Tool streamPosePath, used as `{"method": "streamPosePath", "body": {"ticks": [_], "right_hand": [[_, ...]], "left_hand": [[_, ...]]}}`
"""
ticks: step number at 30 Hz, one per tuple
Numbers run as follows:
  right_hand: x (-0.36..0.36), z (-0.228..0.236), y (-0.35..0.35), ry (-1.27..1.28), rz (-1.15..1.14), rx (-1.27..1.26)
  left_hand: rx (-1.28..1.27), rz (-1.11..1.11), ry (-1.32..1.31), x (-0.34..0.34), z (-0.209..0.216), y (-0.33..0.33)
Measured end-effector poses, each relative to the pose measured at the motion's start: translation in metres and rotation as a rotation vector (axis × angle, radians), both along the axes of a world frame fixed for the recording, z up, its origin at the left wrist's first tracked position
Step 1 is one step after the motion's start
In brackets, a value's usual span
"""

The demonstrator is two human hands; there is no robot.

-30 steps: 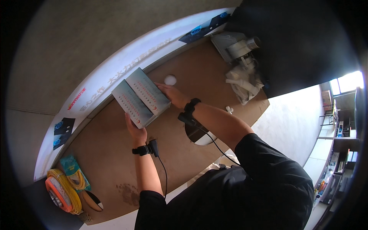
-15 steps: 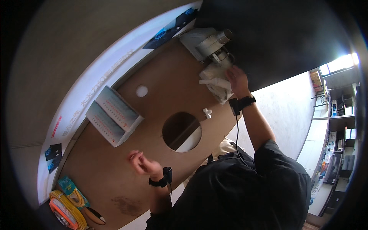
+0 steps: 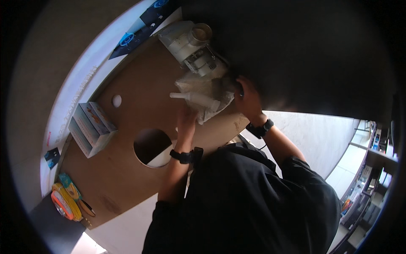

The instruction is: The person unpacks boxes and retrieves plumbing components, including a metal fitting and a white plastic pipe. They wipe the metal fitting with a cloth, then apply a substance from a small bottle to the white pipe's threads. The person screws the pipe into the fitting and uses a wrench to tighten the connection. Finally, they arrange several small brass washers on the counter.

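A clear, crumpled plastic bag (image 3: 203, 84) lies on the brown tabletop, with a white tube-like piece (image 3: 196, 99) with a narrow end on top of it. My left hand (image 3: 186, 118) is at the bag's near left edge, its fingers blurred and partly lost against the bag. At the bag's right side is my right hand (image 3: 250, 96), its fingers curled in around something dark that I cannot make out. Just beyond the bag stands a grey metal machine (image 3: 182, 44) with a round cylinder. A small white piece shows only in part behind my left wrist.
A large round hole (image 3: 146, 142) opens in the brown tabletop (image 3: 135, 84), with a smaller white round spot (image 3: 116, 100) farther off. Blue-and-white boxes (image 3: 91, 129) stand at the left. Coiled yellow cord (image 3: 69, 203) lies at the far left corner. A dark panel (image 3: 304, 63) borders the right side.
My left hand has moved right and away from me, from beside the boxes to the bag. My right hand has shifted along the bag's right side. The view has turned to the right.
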State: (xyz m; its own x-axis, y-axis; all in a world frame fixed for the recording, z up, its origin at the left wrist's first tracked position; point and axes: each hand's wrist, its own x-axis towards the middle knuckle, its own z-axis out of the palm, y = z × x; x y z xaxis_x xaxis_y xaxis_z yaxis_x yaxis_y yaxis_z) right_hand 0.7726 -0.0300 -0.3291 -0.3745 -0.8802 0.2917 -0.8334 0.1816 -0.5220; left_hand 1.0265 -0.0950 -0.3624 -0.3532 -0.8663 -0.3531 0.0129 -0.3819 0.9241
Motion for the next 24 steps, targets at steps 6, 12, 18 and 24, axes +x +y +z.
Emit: {"method": "streamPosePath", "body": {"ticks": [6, 12, 18, 24], "right_hand": [[-0.007, -0.013, 0.018, 0.264, 0.182, 0.219], [-0.012, -0.022, 0.028, 0.695, 0.252, 0.247], [-0.024, -0.031, 0.018, 0.766, 0.308, 0.151], [-0.020, -0.013, 0.013, 0.694, 0.324, 0.230]], "left_hand": [[0.091, 0.185, -0.069, -0.056, 0.019, -0.002], [-0.206, 0.157, -0.523, -0.065, -0.027, 0.011], [-0.301, 0.125, -0.778, -0.066, -0.010, 0.024], [-0.440, 0.146, -0.632, -0.054, -0.014, 0.028]]}}
